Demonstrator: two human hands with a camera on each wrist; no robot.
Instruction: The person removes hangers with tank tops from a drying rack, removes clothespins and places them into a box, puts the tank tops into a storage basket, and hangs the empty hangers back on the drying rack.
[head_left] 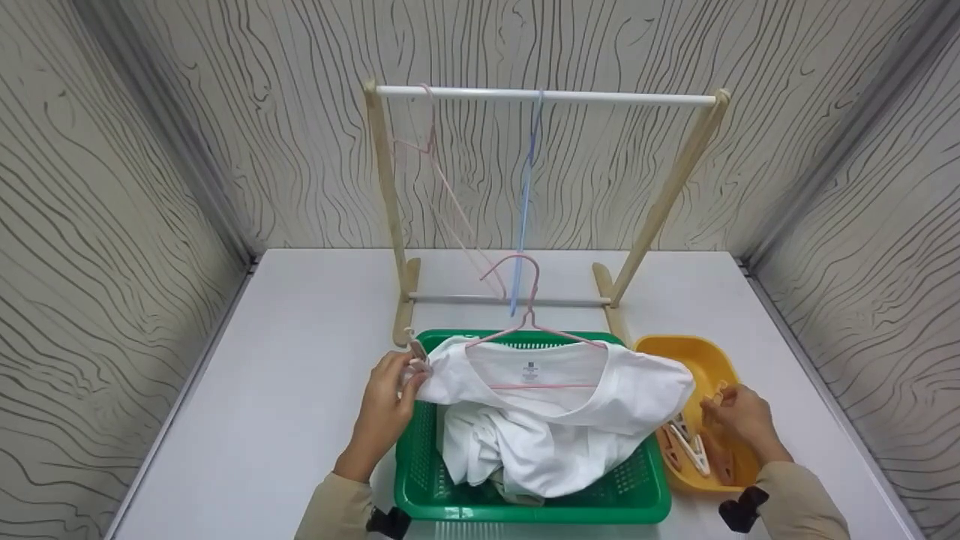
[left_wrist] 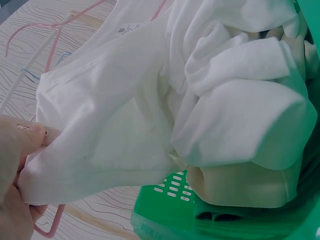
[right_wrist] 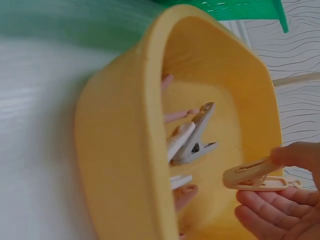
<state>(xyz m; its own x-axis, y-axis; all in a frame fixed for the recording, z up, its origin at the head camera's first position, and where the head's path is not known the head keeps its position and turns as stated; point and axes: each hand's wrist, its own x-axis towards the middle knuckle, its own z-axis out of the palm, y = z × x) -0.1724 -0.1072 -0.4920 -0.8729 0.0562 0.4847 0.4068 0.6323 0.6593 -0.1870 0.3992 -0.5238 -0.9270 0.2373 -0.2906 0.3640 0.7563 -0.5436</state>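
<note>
A white T-shirt (head_left: 555, 442) hangs on a pink hanger (head_left: 531, 300), its lower part bunched in the green basket (head_left: 525, 513). My left hand (head_left: 388, 394) pinches the shirt's sleeve edge at the left, and a brown-and-white clothespin (head_left: 417, 348) stands up right at its fingertips. In the left wrist view, the left hand (left_wrist: 17, 170) grips the white cloth. Over the yellow basin (head_left: 681, 346), my right hand (head_left: 742, 420) holds a beige clothespin (right_wrist: 255, 177) between thumb and fingers. Several brown and white clothespins (head_left: 694, 448) lie inside the basin.
Behind the basket stands a wooden rack with a white top bar (head_left: 630, 97). A pale pink hanger (head_left: 454, 195) and a blue hanger (head_left: 525, 202) hang from it. The white table (head_left: 315, 322) lies between patterned walls.
</note>
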